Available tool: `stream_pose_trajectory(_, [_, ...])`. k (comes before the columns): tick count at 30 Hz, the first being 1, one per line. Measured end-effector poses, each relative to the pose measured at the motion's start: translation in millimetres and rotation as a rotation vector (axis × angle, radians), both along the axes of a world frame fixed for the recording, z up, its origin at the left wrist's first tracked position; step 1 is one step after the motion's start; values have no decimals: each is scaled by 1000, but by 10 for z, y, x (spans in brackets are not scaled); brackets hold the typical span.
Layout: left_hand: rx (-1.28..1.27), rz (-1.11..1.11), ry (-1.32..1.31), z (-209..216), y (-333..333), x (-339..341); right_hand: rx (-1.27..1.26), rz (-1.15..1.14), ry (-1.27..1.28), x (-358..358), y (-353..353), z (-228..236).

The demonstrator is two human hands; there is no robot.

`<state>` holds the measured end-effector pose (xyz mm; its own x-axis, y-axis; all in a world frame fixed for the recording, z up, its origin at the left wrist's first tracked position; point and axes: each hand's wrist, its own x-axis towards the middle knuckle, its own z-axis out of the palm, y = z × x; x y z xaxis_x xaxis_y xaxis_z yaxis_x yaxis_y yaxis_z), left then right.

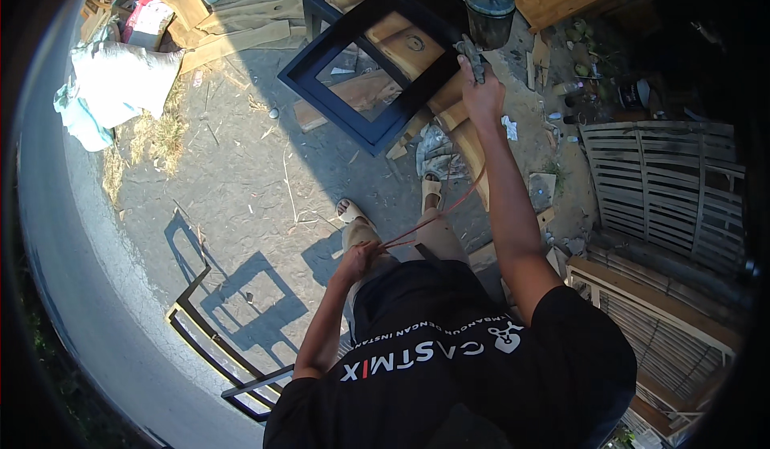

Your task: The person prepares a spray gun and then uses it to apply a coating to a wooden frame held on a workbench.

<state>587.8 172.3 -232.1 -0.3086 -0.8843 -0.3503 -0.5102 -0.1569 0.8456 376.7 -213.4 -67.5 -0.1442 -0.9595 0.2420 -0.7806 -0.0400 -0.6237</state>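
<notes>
My right hand is stretched forward, its fingers closed round a small grey spray gun. The spray gun is beside the near right edge of a black rectangular frame, which has open panels and a crossbar. Down by my knee, my left hand is closed on a thin reddish hose. The hose curves up from there toward my right forearm, where its upper end is hidden.
A lidded dark bucket stands past the frame. Wooden boards and white sacks lie at the far left. A slatted panel leans on the right. Another black frame stands at lower left, near the road.
</notes>
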Motion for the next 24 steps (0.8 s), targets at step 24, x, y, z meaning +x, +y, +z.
stream_pose_trajectory(24, [-48, -37, 122, -218, 113, 907, 89, -148, 34, 553, 418, 140])
